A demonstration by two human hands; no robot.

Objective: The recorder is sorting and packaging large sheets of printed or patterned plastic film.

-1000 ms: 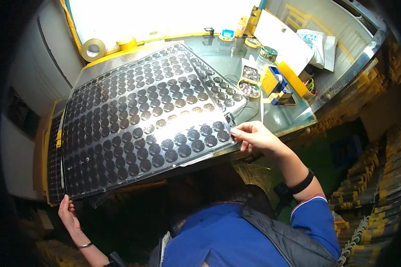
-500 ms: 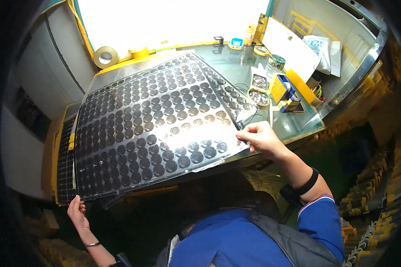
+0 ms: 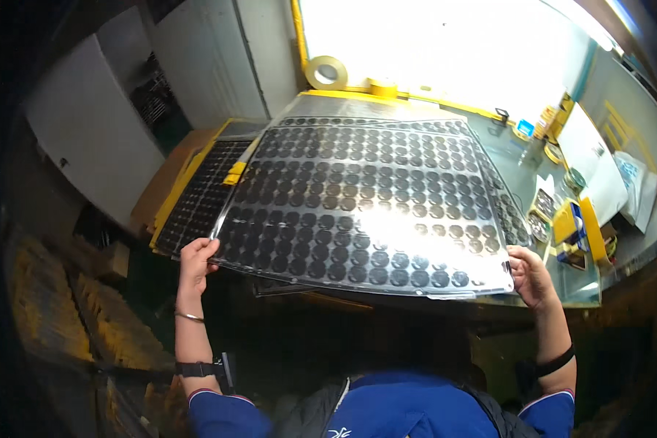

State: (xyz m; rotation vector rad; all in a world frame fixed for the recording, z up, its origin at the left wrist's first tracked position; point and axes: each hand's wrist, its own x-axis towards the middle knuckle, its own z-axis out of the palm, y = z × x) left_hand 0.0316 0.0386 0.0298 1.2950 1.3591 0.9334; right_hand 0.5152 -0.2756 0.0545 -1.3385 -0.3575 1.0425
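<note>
A large glossy film sheet [image 3: 358,197] printed with rows of dark round shapes spans the table in front of me. My left hand [image 3: 198,261] is closed on its near left corner, thumb on top. Across from it, my right hand [image 3: 531,276] grips the near right corner. Between the two hands the near edge hangs out over the table's front edge, sagging slightly. Bright glare covers part of its right half. More patterned sheet [image 3: 505,197] shows from under its right side.
To the left lies a dark gridded panel [image 3: 201,197] with yellow tape [image 3: 233,174] near it. Tape rolls [image 3: 327,73] stand at the back by a bright white panel [image 3: 445,51]. At right are small tins [image 3: 540,219], a jar [image 3: 574,180] and a blue-yellow box [image 3: 568,225].
My view has turned left, so the table and tools appear farther right. The sheet's near edge now runs more level across the picture. Both hands still hold its corners.
</note>
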